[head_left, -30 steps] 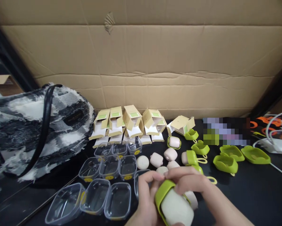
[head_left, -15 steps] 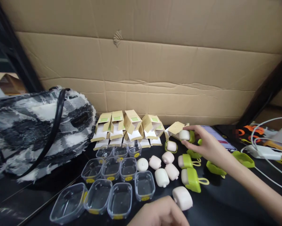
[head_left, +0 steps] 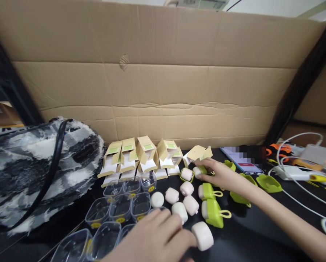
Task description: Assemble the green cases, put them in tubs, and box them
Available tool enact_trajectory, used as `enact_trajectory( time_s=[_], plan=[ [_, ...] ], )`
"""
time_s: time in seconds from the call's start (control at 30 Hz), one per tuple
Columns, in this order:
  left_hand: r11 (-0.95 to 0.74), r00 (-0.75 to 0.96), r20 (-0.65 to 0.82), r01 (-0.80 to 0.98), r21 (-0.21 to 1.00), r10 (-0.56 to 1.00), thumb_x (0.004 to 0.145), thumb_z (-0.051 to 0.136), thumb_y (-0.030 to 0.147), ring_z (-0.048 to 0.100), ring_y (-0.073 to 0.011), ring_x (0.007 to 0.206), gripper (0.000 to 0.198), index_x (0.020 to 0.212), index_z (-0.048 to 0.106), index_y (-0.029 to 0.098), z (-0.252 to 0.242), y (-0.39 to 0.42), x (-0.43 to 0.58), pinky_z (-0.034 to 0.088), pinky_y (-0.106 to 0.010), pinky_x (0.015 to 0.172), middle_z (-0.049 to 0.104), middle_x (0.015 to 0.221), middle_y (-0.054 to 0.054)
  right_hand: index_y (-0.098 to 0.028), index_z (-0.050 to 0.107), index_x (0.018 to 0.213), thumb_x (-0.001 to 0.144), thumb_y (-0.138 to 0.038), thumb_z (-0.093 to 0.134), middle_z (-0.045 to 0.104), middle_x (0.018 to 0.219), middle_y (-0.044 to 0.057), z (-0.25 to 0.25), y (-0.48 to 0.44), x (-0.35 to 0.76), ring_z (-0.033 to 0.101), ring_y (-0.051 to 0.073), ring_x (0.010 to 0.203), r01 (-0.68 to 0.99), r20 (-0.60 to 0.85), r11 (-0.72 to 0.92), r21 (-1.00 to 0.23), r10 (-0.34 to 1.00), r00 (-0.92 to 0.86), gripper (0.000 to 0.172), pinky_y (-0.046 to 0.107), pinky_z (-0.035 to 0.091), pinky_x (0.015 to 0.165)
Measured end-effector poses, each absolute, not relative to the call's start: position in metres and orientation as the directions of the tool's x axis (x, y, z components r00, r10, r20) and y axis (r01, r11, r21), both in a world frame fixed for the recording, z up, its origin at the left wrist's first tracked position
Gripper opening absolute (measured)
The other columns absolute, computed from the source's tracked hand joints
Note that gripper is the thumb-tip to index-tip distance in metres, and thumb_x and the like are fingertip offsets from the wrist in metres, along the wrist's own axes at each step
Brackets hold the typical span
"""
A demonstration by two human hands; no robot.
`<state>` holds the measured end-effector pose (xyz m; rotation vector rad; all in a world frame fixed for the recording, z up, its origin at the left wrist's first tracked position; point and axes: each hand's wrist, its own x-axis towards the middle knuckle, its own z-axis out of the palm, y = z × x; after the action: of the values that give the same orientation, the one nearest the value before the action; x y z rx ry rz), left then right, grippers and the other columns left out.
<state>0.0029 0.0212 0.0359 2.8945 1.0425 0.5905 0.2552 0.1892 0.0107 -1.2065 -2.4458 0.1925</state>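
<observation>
My right hand [head_left: 216,174] is closed around a small white rounded piece with a green cover [head_left: 197,171], low over the table beside the open cardboard box [head_left: 198,153]. Just left of it sits a pinkish-white piece in a green cover [head_left: 186,174]. My left hand [head_left: 154,236] is open, palm down over the clear plastic containers [head_left: 105,238]. Its fingertips are at the edge of a loose off-white rounded piece [head_left: 202,235]; whether they touch it I cannot tell. Several more loose rounded pieces [head_left: 190,205] lie between the hands. Two covered pieces with loops [head_left: 214,213] lie to their right.
Several open cardboard boxes [head_left: 146,153] stand along the back, before a cardboard wall [head_left: 157,87]. A shaggy black-and-white bag [head_left: 43,171] fills the left. Green covers [head_left: 269,183], a phone [head_left: 240,160] and white cables [head_left: 301,203] lie on the right.
My right hand has moved down and left with the covered piece. My left hand has come further into view, up toward the containers and the loose off-white piece. The camera view has shifted.
</observation>
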Motion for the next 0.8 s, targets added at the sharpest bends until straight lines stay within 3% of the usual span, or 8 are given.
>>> enact_trajectory(
  time_s=[0.1,0.17,0.3,0.47,0.7,0.8],
  plan=[
    [-0.708,0.699,0.118,0.702,0.071,0.705,0.078,0.053,0.0,0.059,-0.0233,0.083,0.045,0.117,0.062,0.019,0.069,0.031,-0.001,0.046,-0.029,0.071,0.066,0.1,-0.008,-0.02,0.062,0.117,0.096,-0.033,0.058,0.066,0.117,0.007,0.023,0.188,0.264,0.067,0.018,0.095,0.791,0.34,0.543,-0.283,0.828,-0.446,0.025,0.039,0.057,0.082],
    [-0.623,0.623,-0.003,0.782,-0.008,0.782,0.071,0.045,-0.007,0.058,-0.0264,0.089,0.053,0.116,0.064,0.016,0.086,0.045,-0.005,0.046,-0.034,0.077,0.064,0.103,-0.011,-0.02,0.062,0.116,0.096,-0.033,0.057,0.066,0.117,0.006,0.029,0.19,0.271,0.067,0.018,0.095,0.849,0.37,0.468,-0.246,0.855,-0.364,0.024,0.04,0.056,0.083],
    [-0.492,0.476,-0.163,0.868,-0.074,0.864,0.085,0.043,0.002,0.055,-0.0331,0.105,0.037,0.11,0.07,0.011,0.102,0.079,-0.012,0.044,-0.043,0.088,0.062,0.109,-0.018,-0.02,0.063,0.114,0.095,-0.034,0.059,0.066,0.117,0.006,0.029,0.198,0.279,0.066,0.019,0.098,0.923,0.355,0.353,-0.155,0.891,-0.282,0.024,0.041,0.055,0.085],
    [-0.479,0.439,-0.367,0.878,-0.02,0.82,0.087,0.058,0.023,0.058,-0.0299,0.114,0.029,0.113,0.073,0.02,0.106,0.103,-0.012,0.046,-0.038,0.095,0.065,0.116,-0.014,-0.02,0.061,0.118,0.095,-0.034,0.059,0.065,0.12,0.007,0.021,0.202,0.278,0.066,0.02,0.099,0.943,0.307,0.316,-0.102,0.912,-0.272,0.027,0.042,0.055,0.085],
    [-0.456,0.415,-0.436,0.89,0.012,0.799,0.082,0.067,0.037,0.042,-0.0368,0.135,0.036,0.113,0.073,0.02,0.108,0.106,-0.01,0.039,-0.049,0.105,0.051,0.143,-0.018,-0.019,0.062,0.117,0.095,-0.034,0.059,0.065,0.12,0.007,0.009,0.202,0.272,0.066,0.02,0.1,0.958,0.247,0.28,-0.066,0.935,-0.256,0.027,0.042,0.055,0.086],
    [-0.456,0.424,-0.417,0.89,0.027,0.804,0.078,0.072,0.033,0.031,-0.0379,0.143,0.033,0.11,0.074,0.023,0.106,0.108,-0.011,0.033,-0.053,0.109,0.042,0.152,-0.016,-0.019,0.062,0.117,0.095,-0.034,0.059,0.065,0.12,0.007,0.007,0.202,0.271,0.066,0.02,0.1,0.95,0.288,0.3,-0.087,0.921,-0.264,0.026,0.042,0.055,0.086]
  ],
)
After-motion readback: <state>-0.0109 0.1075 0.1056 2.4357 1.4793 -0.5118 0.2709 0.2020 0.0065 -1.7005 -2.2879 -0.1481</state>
